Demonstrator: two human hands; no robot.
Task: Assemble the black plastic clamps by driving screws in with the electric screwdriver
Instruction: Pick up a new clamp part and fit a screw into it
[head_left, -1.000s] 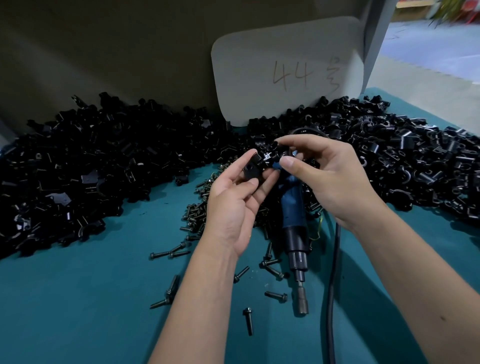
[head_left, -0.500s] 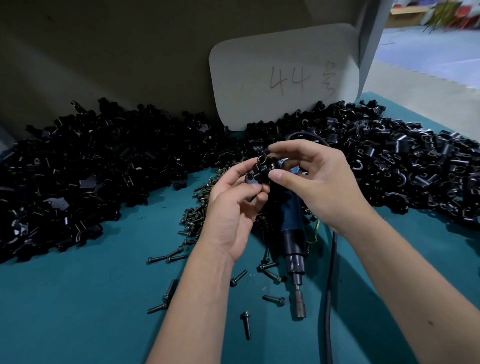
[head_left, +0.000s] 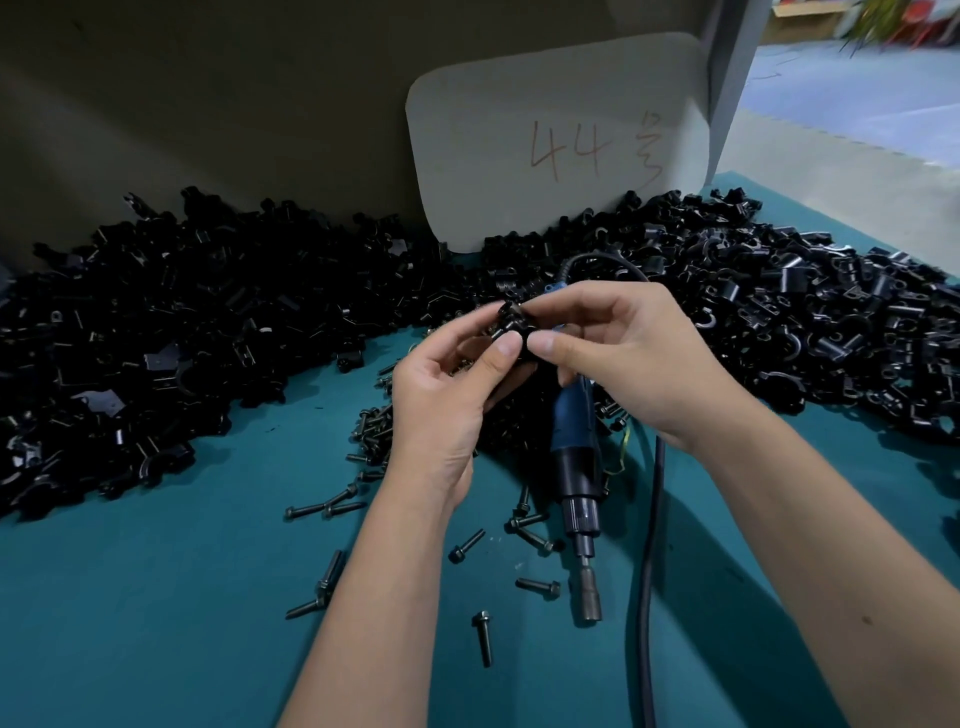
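Loose screws (head_left: 483, 638) and a blue screwdriver (head_left: 575, 457) lie on the teal counter (head_left: 130, 597). Above them, the left hand (head_left: 441, 410) and right hand (head_left: 623, 364) together pinch a small, ridged black clamp (head_left: 514, 325). Beyond, heaps of clamps (head_left: 156, 338) line the wall.

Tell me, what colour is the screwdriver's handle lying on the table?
Blue, with a black lower section, on the electric screwdriver; the head view shows it.

Our left hand (head_left: 441, 400) now closes its thumb onto the black clamp (head_left: 514, 327), where a second ago the fingers were spread open behind it. Our right hand (head_left: 623, 358) now pinches the same clamp from the other side, thumbs nearly touching.
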